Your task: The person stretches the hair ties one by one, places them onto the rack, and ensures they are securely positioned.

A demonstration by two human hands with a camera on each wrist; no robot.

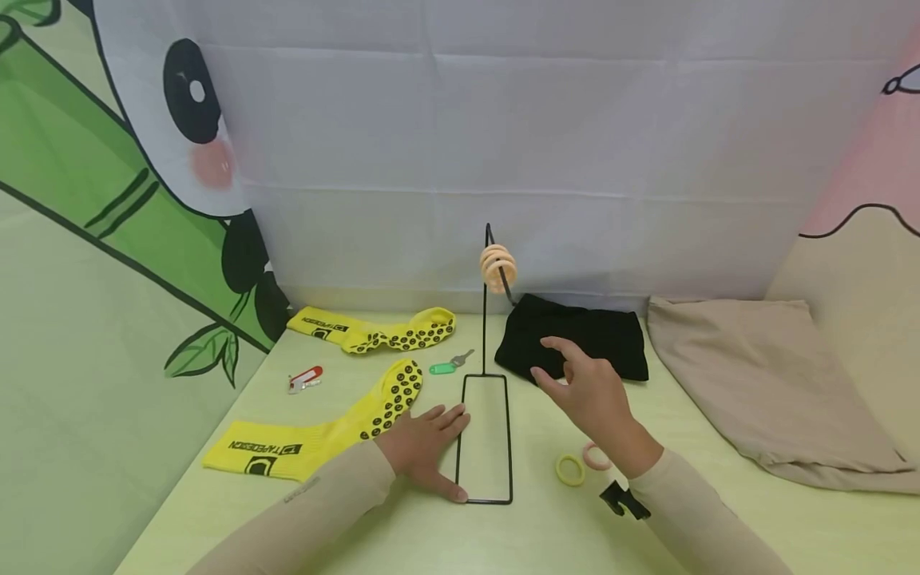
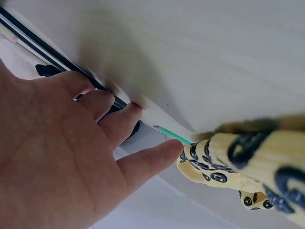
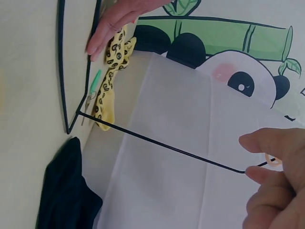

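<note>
A thin black wire stand (image 1: 509, 439) rises from a rectangular base to a bent arm, on which several peach rings (image 1: 496, 267) hang together. Spread and nearly straight, the fingers of my left hand (image 1: 427, 447) rest on the left side of that base, with the thumb at its front corner. My right hand (image 1: 592, 395) is raised to the right of the stand, thumb and index finger apart, nothing between them. In the right wrist view this hand (image 3: 276, 176) overlaps the arm's end and a ring. A yellow ring (image 1: 559, 471) and a pink ring (image 1: 585, 457) lie below it.
Two yellow socks (image 1: 316, 443) with black dots lie at left. Near them are a red-and-silver nail clipper (image 1: 305, 378) and a key with a green tag (image 1: 442, 369). Behind my right hand is folded black cloth (image 1: 604, 339), with beige cloth (image 1: 755, 383) farther right.
</note>
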